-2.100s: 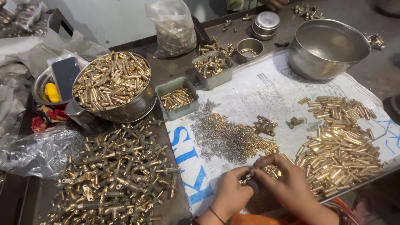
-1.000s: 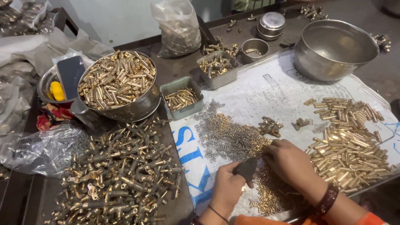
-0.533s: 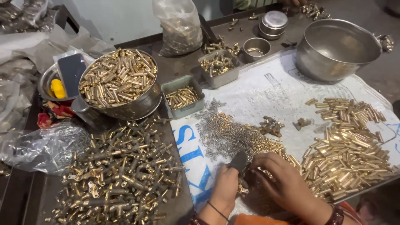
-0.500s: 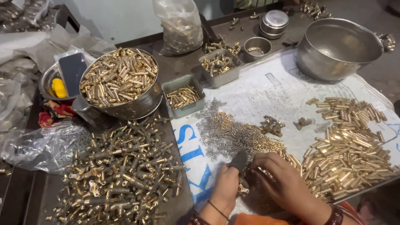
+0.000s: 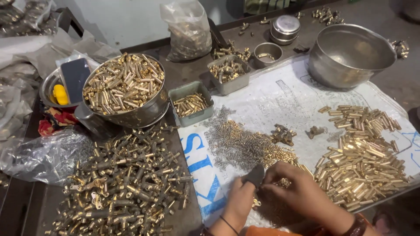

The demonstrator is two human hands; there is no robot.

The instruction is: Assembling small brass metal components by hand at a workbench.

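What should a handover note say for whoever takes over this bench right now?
Left hand: pinching a small dark tool over the sheet.
Right hand: fingers meeting the left at that tool, above the small brass pins.
Around: finished-looking brass tubes heaped right, brass fittings piled left, full steel bowl, empty steel pot.
Done and left: cannot tell counts; many loose pins remain.

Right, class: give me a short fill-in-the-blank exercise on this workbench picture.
1. The big bowl left of the small grey tray is full of ___ tubes.
2. The steel pot at the far right is ___.
3. The left hand and right hand work over a white ___.

Missing words: brass; empty; sheet
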